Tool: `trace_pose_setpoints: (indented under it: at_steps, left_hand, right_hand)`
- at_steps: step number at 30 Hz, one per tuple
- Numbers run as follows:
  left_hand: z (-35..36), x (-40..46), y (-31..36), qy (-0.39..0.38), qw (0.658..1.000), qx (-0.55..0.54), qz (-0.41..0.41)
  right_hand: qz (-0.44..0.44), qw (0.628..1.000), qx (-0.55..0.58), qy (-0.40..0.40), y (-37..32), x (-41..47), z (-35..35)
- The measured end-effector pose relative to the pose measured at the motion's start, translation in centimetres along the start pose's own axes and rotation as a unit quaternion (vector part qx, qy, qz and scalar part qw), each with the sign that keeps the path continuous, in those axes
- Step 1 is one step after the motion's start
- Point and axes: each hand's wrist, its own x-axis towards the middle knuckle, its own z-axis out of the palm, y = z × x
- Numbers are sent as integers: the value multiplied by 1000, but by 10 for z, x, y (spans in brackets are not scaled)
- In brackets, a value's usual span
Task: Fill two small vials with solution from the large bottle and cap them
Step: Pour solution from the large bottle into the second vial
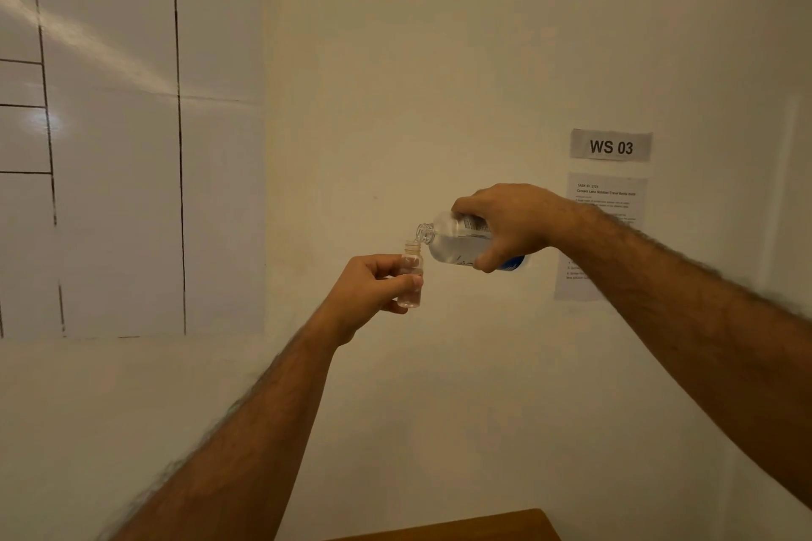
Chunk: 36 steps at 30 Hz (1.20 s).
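vial (pixel 411 277) upright, grasped by left hand (pixel 369 292) fingers; at 2 o'clock, right hand (pixel 509 224) clasps tilted large bottle (pixel 457 239), mouth over vial neck. filling under way; capping pending, second vial and caps unseen.

Tilted bottle (pixel 461 244) — mouth over vial (pixel 411 272)

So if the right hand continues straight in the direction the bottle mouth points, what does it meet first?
Most likely the small vial, held upright in the left hand. The right hand tilts the large bottle leftward and down, its mouth just above the vial's open neck. Whether they already touch is unclear.
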Motion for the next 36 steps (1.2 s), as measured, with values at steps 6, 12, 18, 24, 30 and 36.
trace_pose_setpoints:
  at_steps: [6,12,18,24,30,36]
  left_hand:
    - [0,-1,0,-1,1000,2,3]
    - [-2,-2,0,-1,1000,4,4]
    - [-3,-2,0,0,1000,5,4]
    - [-3,-2,-1,-1,1000,11,6]
    - [-4,-3,-1,-1,1000,19,11]
    - [-5,-3,0,-1,999,35,14]
  right_hand:
    - [-1,1000,0,-4,-1,0,-2]
    - [-1,1000,1,-4,-3,0,-2]
    - [-1,1000,-2,-5,-3,0,-2]
    - [1,1000,-2,-7,-3,1,-3]
    - [3,1000,-2,-10,-5,1,-2]
    - [-1,1000,1,-8,-5,0,-2]
